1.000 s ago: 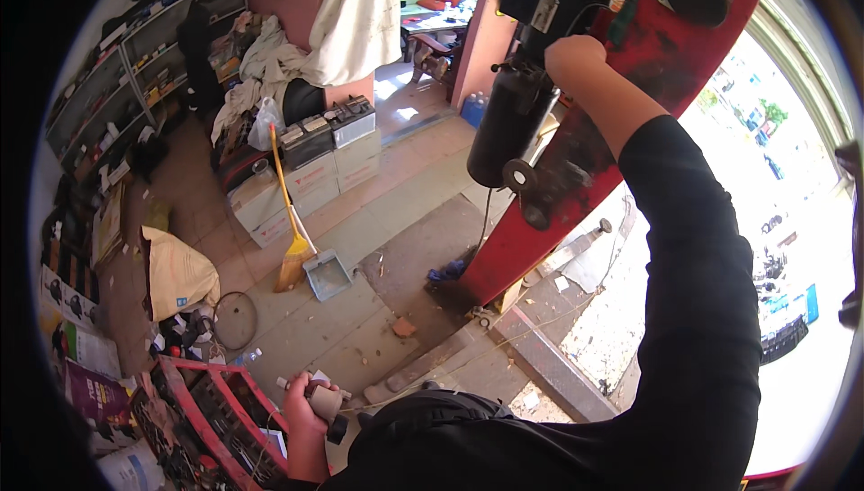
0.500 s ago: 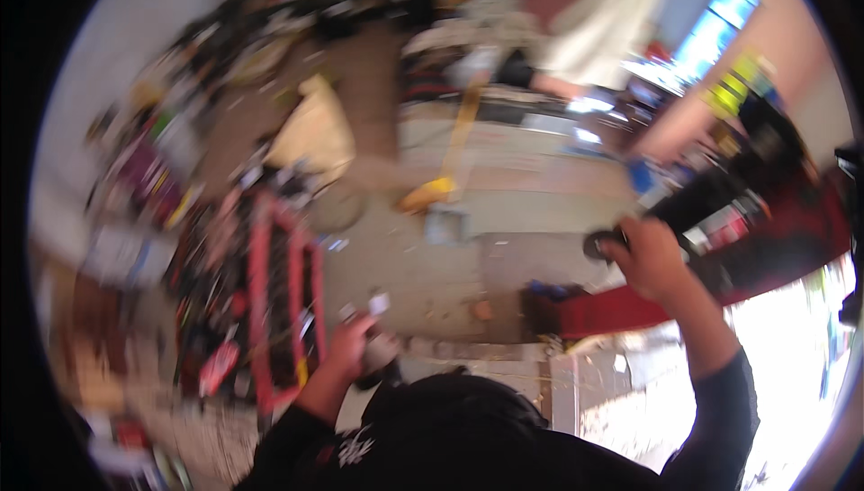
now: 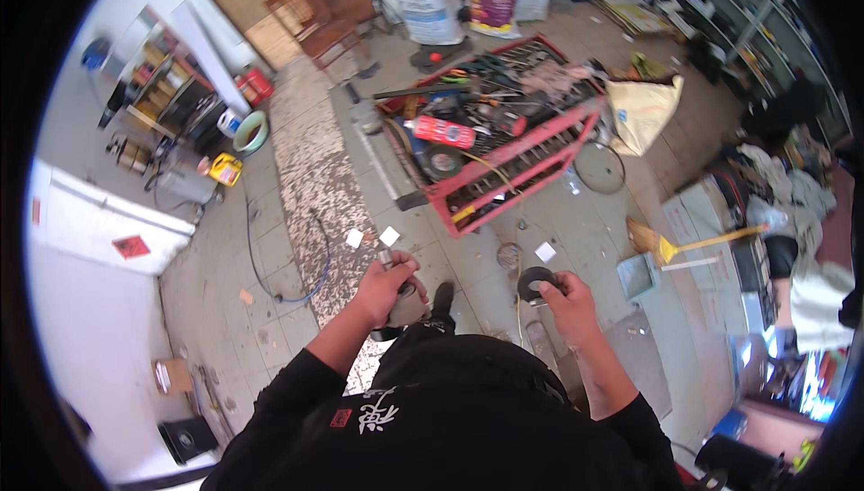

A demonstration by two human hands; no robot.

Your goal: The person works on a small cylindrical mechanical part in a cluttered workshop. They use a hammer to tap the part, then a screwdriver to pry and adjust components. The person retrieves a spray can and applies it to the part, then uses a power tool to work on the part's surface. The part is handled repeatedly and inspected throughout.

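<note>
The left hand (image 3: 389, 293) lies near seven o'clock of the view, its fingers curled around a beige rounded part (image 3: 408, 307) — a firm, wrapped hold that covers much of it. A metallic stub (image 3: 385, 259) juts from that grip toward twelve o'clock.

The right hand (image 3: 571, 306), at four o'clock, has a narrow pinch: thumb and fingers close on the edge of a black roll (image 3: 531, 284), which sits at the hand's ten o'clock — its pale centre showing. The two hands are well apart.

A red tool cart (image 3: 441, 196), loaded with tools, stands at the left hand's one o'clock and the right hand's eleven.
</note>
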